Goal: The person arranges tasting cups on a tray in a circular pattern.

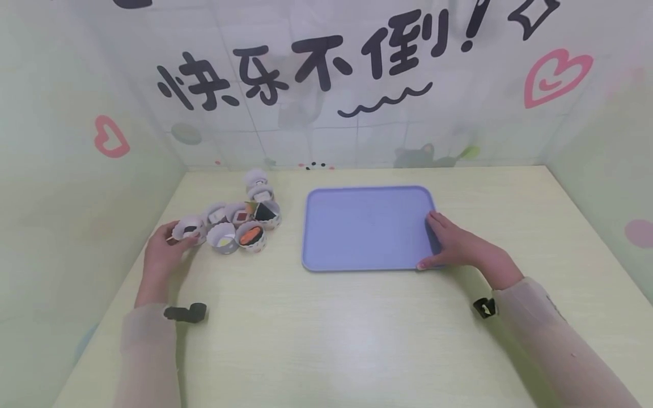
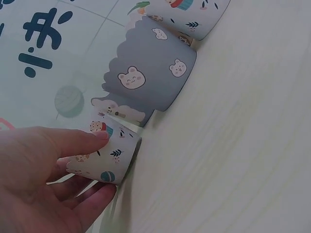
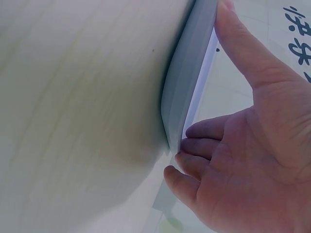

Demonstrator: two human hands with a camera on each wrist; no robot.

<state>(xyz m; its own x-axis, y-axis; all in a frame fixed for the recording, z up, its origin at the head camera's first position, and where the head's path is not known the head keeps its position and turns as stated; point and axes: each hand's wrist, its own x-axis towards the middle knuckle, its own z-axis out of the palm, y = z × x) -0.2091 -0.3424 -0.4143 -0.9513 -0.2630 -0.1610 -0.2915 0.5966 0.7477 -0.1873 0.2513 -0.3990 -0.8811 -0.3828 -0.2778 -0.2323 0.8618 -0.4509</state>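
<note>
Grips a paper cup (image 1: 190, 220) in the left hand (image 1: 163, 249) near the left edge of the table (image 1: 316, 334), beside other cups (image 1: 233, 239), and rests the right hand (image 1: 459, 243), spread wide, on the right end of a blue tray (image 1: 367, 226) near the table's back edge.

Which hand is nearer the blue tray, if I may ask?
Right: the right hand touches the right end of the tray; the left hand is left of it, holding a cup.
</note>
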